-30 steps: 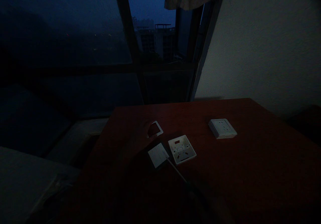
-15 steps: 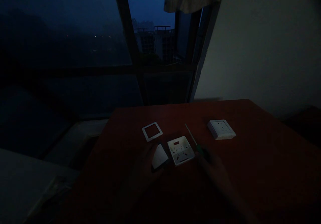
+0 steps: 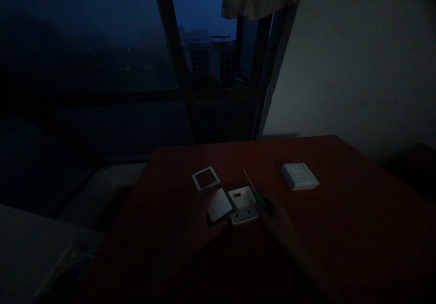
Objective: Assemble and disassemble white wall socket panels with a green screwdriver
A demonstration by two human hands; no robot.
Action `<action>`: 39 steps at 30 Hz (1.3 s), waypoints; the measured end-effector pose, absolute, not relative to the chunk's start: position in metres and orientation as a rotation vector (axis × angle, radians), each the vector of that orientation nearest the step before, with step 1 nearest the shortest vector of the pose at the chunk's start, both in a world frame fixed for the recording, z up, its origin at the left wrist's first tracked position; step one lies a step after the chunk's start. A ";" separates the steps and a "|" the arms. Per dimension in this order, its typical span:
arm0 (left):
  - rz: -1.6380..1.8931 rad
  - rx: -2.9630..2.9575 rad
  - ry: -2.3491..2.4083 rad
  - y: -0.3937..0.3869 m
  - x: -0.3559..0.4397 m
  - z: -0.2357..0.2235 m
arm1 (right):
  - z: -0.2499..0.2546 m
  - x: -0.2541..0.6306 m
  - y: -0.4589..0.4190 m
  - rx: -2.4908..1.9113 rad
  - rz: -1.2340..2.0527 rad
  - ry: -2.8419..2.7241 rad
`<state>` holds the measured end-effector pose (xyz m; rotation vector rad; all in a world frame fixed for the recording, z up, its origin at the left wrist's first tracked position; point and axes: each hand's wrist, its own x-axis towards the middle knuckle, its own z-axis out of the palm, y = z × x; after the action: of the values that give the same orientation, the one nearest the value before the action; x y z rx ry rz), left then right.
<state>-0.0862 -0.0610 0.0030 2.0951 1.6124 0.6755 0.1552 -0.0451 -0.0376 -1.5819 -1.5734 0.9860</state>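
Note:
My left hand [image 3: 200,215] is closed around a white switch panel with a dark rim [image 3: 220,205], held tilted at the left edge of an open wall box [image 3: 244,215] and partly covering it. The box lies on the table with its hollow side up, showing slots inside. In my right hand [image 3: 274,220] is a screwdriver [image 3: 260,199] with a green handle, its shaft pointing away to the upper left. The fingers of that hand are at the right side of the box. The scene is dark, so finger details are faint.
A white square frame [image 3: 196,184] lies flat on the reddish table [image 3: 327,222], behind my left hand. Farther right sits a boxed white wall socket [image 3: 299,176]. Windows [image 3: 136,59] stand beyond the table, and a pale wall [image 3: 357,68] rises at the right.
The switch panel in my left hand has moved up and right, now overlapping the box. My right hand has shifted left with the screwdriver, against the box's right side.

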 end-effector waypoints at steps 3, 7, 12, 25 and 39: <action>0.649 2.123 1.605 -0.065 -0.092 0.002 | -0.030 0.160 -0.049 -1.580 0.918 -1.619; 0.521 2.172 1.563 -0.077 -0.109 -0.001 | -0.009 0.171 -0.065 -1.583 0.897 -1.743; 0.482 2.174 1.515 -0.085 -0.116 0.000 | 0.020 0.179 -0.091 -1.513 1.084 -2.052; 0.534 2.092 1.508 -0.071 -0.108 -0.020 | 0.063 0.161 -0.084 -1.444 0.840 -2.494; 0.501 2.113 1.423 -0.068 -0.110 -0.024 | 0.114 0.133 -0.044 -1.313 0.470 -3.043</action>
<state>-0.1105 -0.0685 -0.0236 2.1127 1.4227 0.5012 0.1331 -0.0435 0.1142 -1.3135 -3.0433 0.4702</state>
